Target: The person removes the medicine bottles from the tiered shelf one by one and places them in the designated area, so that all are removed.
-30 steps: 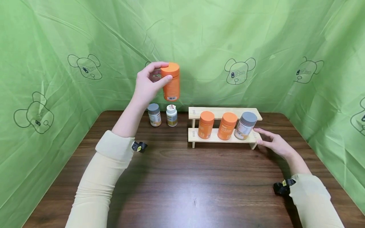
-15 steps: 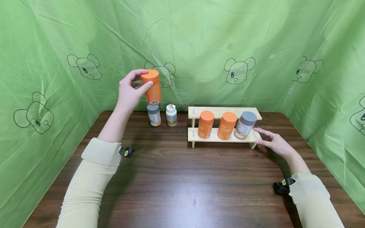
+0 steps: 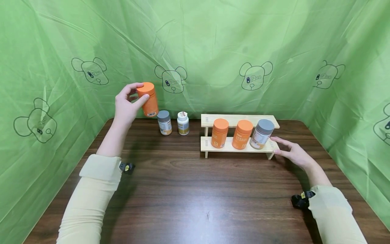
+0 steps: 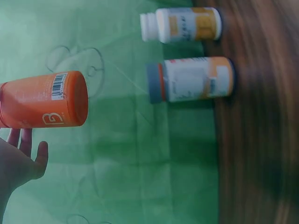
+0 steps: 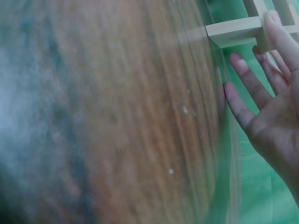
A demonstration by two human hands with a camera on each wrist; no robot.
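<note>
clasping an orange bottle (image 3: 150,101) aloft in fingers of the left hand (image 3: 126,105), not yet set down; touching the wooden rack (image 3: 233,117) with loosely extended fingers of the right hand (image 3: 294,155), near three bottles (image 3: 242,135) already shelved.

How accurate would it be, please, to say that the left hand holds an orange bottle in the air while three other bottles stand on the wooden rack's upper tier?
Not quite: the three other bottles stand on the lower tier of the wooden rack, as the head view shows. The left hand does hold an orange bottle in the air.
</note>
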